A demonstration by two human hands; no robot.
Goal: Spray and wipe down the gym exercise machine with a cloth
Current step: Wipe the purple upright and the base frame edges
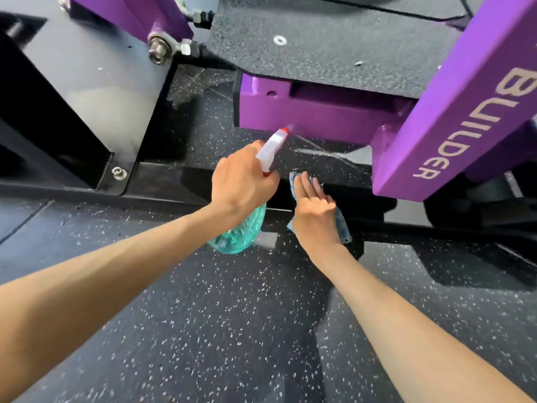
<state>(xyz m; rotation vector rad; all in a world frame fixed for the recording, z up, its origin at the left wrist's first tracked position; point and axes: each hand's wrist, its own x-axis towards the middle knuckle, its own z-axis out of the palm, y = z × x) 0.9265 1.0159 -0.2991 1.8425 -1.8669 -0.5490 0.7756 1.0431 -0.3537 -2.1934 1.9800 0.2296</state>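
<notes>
At frame centre the left hand (244, 181) grips one teal spray bottle (239, 234), its nozzle toward the purple machine frame (305, 112) above. Just right, the right hand (315, 209), fingers straight, presses one blue cloth (343, 229) on the black base rail (174, 181). Speckled rubber gym floor (232, 315) fills the lower frame.

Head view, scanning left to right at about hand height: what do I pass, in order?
Base-plate bolt → left hand gripping the spray bottle → right hand flat on the blue cloth → purple beam lettered BUILDER.
</notes>
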